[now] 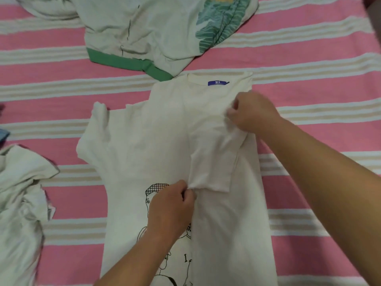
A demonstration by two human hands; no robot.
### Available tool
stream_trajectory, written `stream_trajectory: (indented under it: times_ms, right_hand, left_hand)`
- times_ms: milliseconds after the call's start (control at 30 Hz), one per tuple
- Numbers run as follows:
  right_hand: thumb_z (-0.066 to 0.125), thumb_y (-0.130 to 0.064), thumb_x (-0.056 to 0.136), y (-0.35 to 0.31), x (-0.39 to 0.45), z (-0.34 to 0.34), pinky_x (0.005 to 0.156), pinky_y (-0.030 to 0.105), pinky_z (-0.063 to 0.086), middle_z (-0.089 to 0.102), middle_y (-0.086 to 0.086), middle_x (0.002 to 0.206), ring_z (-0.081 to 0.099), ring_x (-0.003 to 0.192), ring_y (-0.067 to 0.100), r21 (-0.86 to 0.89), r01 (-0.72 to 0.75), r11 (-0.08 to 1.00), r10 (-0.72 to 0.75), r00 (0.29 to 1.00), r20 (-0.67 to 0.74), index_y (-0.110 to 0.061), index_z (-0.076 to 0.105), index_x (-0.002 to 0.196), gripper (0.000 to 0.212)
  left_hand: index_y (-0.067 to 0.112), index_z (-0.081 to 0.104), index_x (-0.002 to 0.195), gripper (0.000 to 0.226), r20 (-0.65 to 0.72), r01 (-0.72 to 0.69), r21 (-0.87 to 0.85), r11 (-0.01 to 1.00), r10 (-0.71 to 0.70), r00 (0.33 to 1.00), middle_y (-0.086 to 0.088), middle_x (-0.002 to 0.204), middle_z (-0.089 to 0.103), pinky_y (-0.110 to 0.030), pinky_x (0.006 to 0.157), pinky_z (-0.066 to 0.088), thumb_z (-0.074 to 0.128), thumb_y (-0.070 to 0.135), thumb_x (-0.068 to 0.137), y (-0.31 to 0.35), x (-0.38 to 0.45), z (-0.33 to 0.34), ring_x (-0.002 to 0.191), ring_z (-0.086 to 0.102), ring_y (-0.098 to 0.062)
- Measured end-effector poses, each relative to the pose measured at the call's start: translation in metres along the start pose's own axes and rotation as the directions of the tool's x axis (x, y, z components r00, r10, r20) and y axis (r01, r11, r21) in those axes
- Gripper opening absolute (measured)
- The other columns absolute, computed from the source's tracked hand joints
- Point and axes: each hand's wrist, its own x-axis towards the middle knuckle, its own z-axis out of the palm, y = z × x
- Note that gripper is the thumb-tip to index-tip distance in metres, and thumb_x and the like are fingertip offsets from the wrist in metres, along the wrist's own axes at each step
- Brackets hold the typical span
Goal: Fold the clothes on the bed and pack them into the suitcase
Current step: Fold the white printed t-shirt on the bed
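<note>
Cream T-shirt [165, 141]: my landmark; I have it spread flat on the striped bed cover [309, 58], collar and blue neck label [218, 82] at the far end, line-drawn print toward me.
Right side of the shirt: already folded in over the middle, with its sleeve [212, 162] turned back and lying on top.
Left side of the shirt: sleeve and flank not yet folded, spread out to the side.
Left hand [171, 209]: fingers curled, pinching the lower corner of the folded sleeve, over the print.
Right hand [251, 112]: fingers bunched, gripping fabric at the shirt's right shoulder, just below the collar.
Green-trimmed garment [144, 34]: crumpled beyond the shirt's collar, unfolded.
Pale garment [20, 203]: heaped to the left of the shirt, unfolded.
Suitcase: not in view; I cannot say whether anything is packed.
Progress, as I judge it: early. One shirt is half folded, at least two pieces wait, and packing remains.
</note>
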Motion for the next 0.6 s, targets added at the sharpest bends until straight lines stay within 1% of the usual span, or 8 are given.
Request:
stream_trajectory:
  times_ms: [67, 133, 200, 267, 333, 467, 533, 600]
  right_hand:
    - [0.057, -0.038, 0.093, -0.037, 0.013, 0.000, 0.080, 0.035, 0.048, 0.066, 0.004, 0.100, 0.059, 0.097, 0.027, 0.101, 0.194, 0.976, -0.195, 0.981, 0.003, -0.018, 0.066, 0.094, 0.022]
    - [0.059, -0.040, 0.093, -0.067, 0.024, 0.006, 0.082, 0.035, 0.049, 0.066, 0.000, 0.099, 0.059, 0.097, 0.023, 0.162, 0.258, 0.953, -0.272, 0.959, 0.078, -0.019, 0.064, 0.091, 0.021]
    - [0.063, -0.040, 0.092, -0.083, 0.037, 0.013, 0.082, 0.037, 0.052, 0.066, 0.003, 0.099, 0.060, 0.094, 0.024, 0.109, 0.256, 0.961, -0.270, 0.951, 0.149, -0.015, 0.064, 0.092, 0.025]
    - [0.067, -0.036, 0.090, -0.088, 0.047, 0.013, 0.082, 0.038, 0.055, 0.068, 0.006, 0.096, 0.064, 0.092, 0.027, 0.047, 0.276, 0.960, -0.279, 0.936, 0.215, -0.009, 0.068, 0.090, 0.028]
    - [0.070, -0.030, 0.088, -0.087, 0.054, 0.011, 0.080, 0.036, 0.056, 0.069, 0.004, 0.087, 0.065, 0.085, 0.024, 0.114, 0.266, 0.957, -0.287, 0.927, 0.242, -0.007, 0.070, 0.084, 0.023]
    - [0.074, -0.022, 0.086, -0.078, 0.062, 0.016, 0.073, 0.029, 0.049, 0.062, -0.005, 0.075, 0.059, 0.078, 0.016, 0.391, 0.132, 0.911, -0.164, 0.985, 0.047, -0.006, 0.068, 0.082, 0.017]
    - [0.074, -0.023, 0.086, -0.076, 0.063, 0.025, 0.073, 0.028, 0.047, 0.062, -0.005, 0.077, 0.059, 0.079, 0.015, 0.404, 0.111, 0.908, -0.128, 0.992, 0.015, -0.009, 0.067, 0.084, 0.016]
    - [0.073, -0.029, 0.087, -0.075, 0.061, 0.033, 0.073, 0.030, 0.047, 0.064, -0.004, 0.084, 0.059, 0.080, 0.016, 0.378, 0.107, 0.920, -0.127, 0.991, 0.030, -0.014, 0.063, 0.086, 0.018]
  left_hand:
    - [0.018, 0.039, 0.064, 0.031, -0.024, -0.007, -0.007, 1.000, 0.007, 1.000, 0.003, 0.058, 0.049, -0.028, 0.053, 0.031, 0.050, 0.027, 0.092, -0.003, -0.002, 0.003, 0.058, 0.044, -0.011]
    - [0.018, 0.036, 0.063, 0.033, -0.045, -0.015, -0.031, 0.999, 0.014, 0.999, 0.004, 0.058, 0.047, -0.024, 0.052, 0.028, 0.052, 0.027, 0.091, -0.006, -0.002, 0.007, 0.060, 0.044, -0.011]
    - [0.018, 0.038, 0.063, 0.032, -0.052, -0.025, -0.043, 0.999, 0.022, 0.998, 0.005, 0.059, 0.047, -0.024, 0.052, 0.028, 0.052, 0.029, 0.090, -0.009, -0.002, 0.009, 0.062, 0.046, -0.011]
    - [0.018, 0.039, 0.063, 0.031, -0.050, -0.031, -0.055, 0.998, 0.028, 0.998, 0.004, 0.060, 0.049, -0.031, 0.054, 0.031, 0.048, 0.035, 0.088, -0.010, 0.000, 0.011, 0.064, 0.047, -0.012]
    - [0.017, 0.040, 0.063, 0.030, -0.055, -0.024, -0.062, 0.998, 0.020, 0.998, 0.003, 0.061, 0.050, -0.035, 0.057, 0.033, 0.041, 0.040, 0.084, -0.011, 0.000, 0.011, 0.065, 0.047, -0.015]
    - [0.014, 0.047, 0.066, 0.032, -0.069, -0.025, -0.080, 0.996, 0.019, 0.997, 0.003, 0.061, 0.052, -0.031, 0.055, 0.030, 0.036, 0.040, 0.082, -0.012, 0.000, 0.012, 0.065, 0.048, -0.014]
    - [0.014, 0.047, 0.066, 0.031, -0.064, 0.003, -0.084, 0.996, -0.008, 0.998, 0.002, 0.061, 0.052, -0.029, 0.054, 0.030, 0.039, 0.038, 0.084, -0.009, 0.002, 0.012, 0.064, 0.048, -0.015]
    - [0.014, 0.045, 0.065, 0.029, -0.043, 0.025, -0.071, 0.997, -0.028, 0.999, 0.001, 0.059, 0.050, -0.033, 0.054, 0.031, 0.045, 0.032, 0.088, -0.007, 0.003, 0.011, 0.064, 0.047, -0.019]
